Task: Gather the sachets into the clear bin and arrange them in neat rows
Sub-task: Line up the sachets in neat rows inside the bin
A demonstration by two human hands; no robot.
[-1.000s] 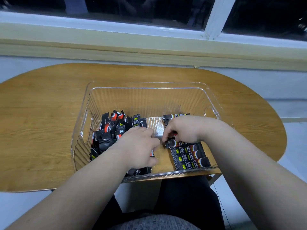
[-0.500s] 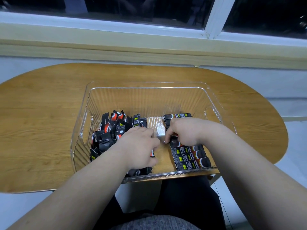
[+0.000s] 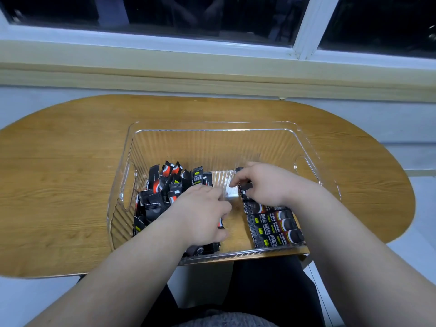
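A clear ribbed bin (image 3: 212, 142) stands on the wooden table. A loose heap of black and red sachets (image 3: 165, 190) fills its left side. On the right, a flat row of black sachets (image 3: 274, 226) lies side by side. My left hand (image 3: 203, 215) rests curled on the heap's right edge, gripping sachets that are partly hidden beneath it. My right hand (image 3: 266, 185) is over the far end of the row, its fingers pinching a black sachet (image 3: 246, 186) there.
The oval wooden table (image 3: 59, 185) ends just under the bin's near wall, above my lap. A windowsill and dark window run along the far side. The bin has cut-out handles at left (image 3: 128, 185) and right (image 3: 304, 166).
My right hand has moved away from me along the row, from its middle to its far end. More of the near row shows now. My left hand has stayed put.
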